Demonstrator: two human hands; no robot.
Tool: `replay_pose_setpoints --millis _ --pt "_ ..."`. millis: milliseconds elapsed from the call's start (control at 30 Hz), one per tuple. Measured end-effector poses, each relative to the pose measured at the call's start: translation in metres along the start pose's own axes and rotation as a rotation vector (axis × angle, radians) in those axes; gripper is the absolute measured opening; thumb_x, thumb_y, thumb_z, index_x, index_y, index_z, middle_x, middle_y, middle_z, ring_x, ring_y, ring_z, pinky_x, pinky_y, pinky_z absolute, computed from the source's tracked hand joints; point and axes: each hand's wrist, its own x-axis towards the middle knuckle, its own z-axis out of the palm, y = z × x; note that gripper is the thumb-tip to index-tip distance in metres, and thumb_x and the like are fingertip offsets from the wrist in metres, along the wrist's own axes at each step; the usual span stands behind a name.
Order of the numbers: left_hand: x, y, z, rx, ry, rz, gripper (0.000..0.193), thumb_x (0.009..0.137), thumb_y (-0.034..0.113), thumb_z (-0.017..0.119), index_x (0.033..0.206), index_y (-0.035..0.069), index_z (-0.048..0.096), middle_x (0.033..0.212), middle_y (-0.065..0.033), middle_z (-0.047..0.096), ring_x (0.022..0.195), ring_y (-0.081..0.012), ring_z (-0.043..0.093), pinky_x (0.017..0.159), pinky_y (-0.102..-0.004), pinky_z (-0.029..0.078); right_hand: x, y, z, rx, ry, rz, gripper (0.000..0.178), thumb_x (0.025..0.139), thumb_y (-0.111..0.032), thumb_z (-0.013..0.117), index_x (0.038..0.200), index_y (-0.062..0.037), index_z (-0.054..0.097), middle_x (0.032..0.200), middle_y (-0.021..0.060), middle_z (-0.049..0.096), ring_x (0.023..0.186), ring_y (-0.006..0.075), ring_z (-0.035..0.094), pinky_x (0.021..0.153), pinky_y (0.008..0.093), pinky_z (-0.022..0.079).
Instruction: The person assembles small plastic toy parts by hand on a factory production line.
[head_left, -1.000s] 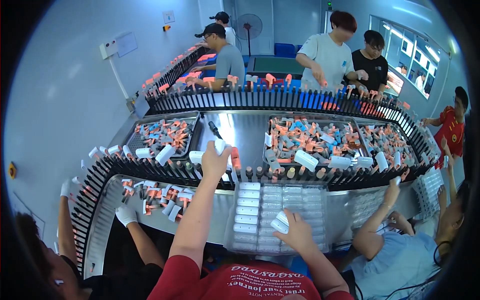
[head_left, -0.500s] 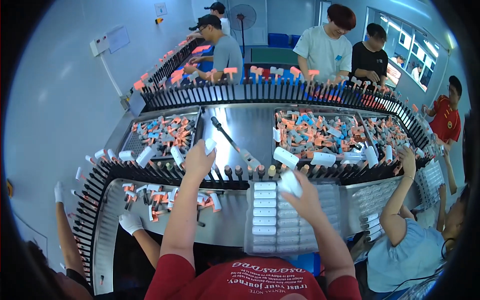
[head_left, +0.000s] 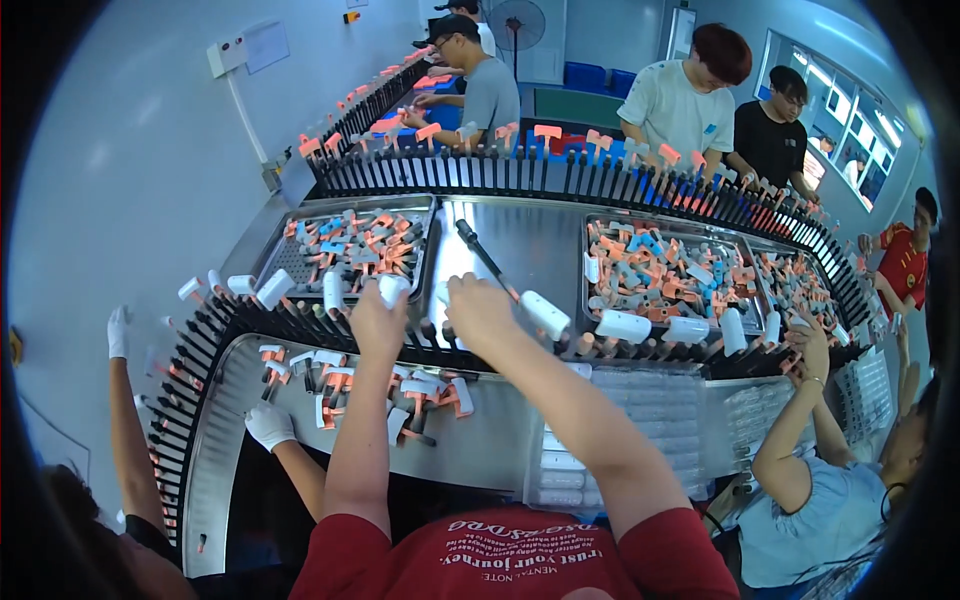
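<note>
My left hand (head_left: 378, 322) is closed around a white plastic cover (head_left: 394, 287), above the near row of black pegs (head_left: 430, 330). Just right of it, my right hand (head_left: 482, 312) reaches over the same row with its fingers pinched. A sliver of a white plastic piece (head_left: 443, 292) shows at those fingertips; most of it is hidden. Several rounded white covers, such as one (head_left: 545, 314) right of my hand, sit on the pegs. In front of my right forearm lies a clear plastic tray (head_left: 650, 425), with some white covers in its left column.
Metal trays (head_left: 436, 240) of orange, grey and blue parts stand beyond the pegs. A black rod (head_left: 485, 255) lies between them. Loose orange-and-white pieces (head_left: 335, 385) lie on the near metal bench. A co-worker's gloved hand (head_left: 270, 427) rests at left; another person (head_left: 800, 450) works at right.
My right hand has swung left and away from the clear tray to the pegs, beside my left hand. My left hand has shifted slightly left. The view has turned a little.
</note>
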Motion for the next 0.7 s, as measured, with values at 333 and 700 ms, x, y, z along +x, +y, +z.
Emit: replay_pose_setpoints --millis 333,700 --pt "0.003 -0.066 -0.031 -0.193 0.463 0.140 0.039 0.075 0.008 0.065 0.111 -0.004 0.054 0.112 -0.0188 0.054 0.104 -0.0335 0.051 0.093 -0.0386 0.037 0.011 -0.034 0.058 0.525 0.276 -0.014 0.045 0.081 -0.020 0.060 0.120 -0.0033 0.044 0.102 0.0197 0.053 0.092 0.0375 0.055 0.077 0.0442 0.045" --pt "-0.050 0.062 -0.029 -0.823 -0.022 -0.134 0.014 0.081 0.009 0.062 0.089 0.002 0.053 0.067 -0.0018 0.054 0.053 -0.0062 0.050 0.046 -0.0201 0.040 -0.086 0.000 -0.019 1.074 0.225 0.037 0.047 0.085 -0.020 0.060 0.125 -0.0019 0.043 0.109 0.0170 0.056 0.098 0.0219 0.056 0.084 0.0318 0.044"
